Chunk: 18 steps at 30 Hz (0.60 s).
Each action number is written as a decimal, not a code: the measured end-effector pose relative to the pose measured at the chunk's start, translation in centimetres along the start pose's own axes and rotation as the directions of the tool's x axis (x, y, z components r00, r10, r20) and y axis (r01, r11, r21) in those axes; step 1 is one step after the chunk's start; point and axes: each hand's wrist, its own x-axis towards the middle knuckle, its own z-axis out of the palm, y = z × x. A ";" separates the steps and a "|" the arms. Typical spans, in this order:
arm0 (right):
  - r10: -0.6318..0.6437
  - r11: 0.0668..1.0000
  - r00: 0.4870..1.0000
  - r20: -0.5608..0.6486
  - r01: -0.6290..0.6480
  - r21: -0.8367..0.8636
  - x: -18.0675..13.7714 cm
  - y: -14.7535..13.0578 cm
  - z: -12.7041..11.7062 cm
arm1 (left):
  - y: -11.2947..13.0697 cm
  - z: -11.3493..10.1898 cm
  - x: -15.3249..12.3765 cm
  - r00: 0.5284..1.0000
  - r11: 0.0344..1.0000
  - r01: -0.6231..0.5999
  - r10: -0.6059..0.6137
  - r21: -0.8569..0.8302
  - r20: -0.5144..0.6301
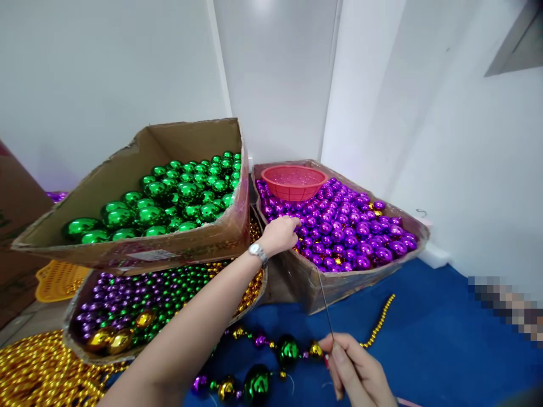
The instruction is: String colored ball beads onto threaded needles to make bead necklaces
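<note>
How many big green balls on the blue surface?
2: upper ball left of the right hand; lower ball nearer the camera and farther left. The left forearm may hide more.

Metallic purple balls, specked with gold, lie at right; metallic green balls at left. The near strand mixes green, gold and purple. Basket coral-red; floor deep blue; wall whitish.
</note>
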 end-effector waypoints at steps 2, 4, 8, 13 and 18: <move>-0.005 1.000 1.000 0.006 0.005 -0.010 0.2 0.0 0.2 | -0.1 0.1 -1.2 0.999 1.000 -0.025 0.024 -0.014 -0.026; -0.028 1.000 1.000 0.011 0.028 -0.001 0.4 -0.1 0.6 | -0.1 0.2 -1.4 0.999 0.999 -0.029 0.029 -0.022 -0.023; -0.050 0.999 0.998 0.031 0.050 0.008 0.5 -0.2 1.1 | 0.6 0.6 0.4 1.000 0.999 -0.009 0.009 -0.046 -0.009; -0.029 0.999 1.000 -0.001 0.029 -0.027 0.3 0.4 1.2 | 2.2 1.4 3.0 0.999 0.983 -0.028 0.032 -0.184 0.018; -0.029 0.995 0.999 -0.043 0.025 -0.092 -0.1 0.9 0.9 | 2.4 1.0 -0.3 0.991 0.902 -0.078 0.022 -0.426 -0.135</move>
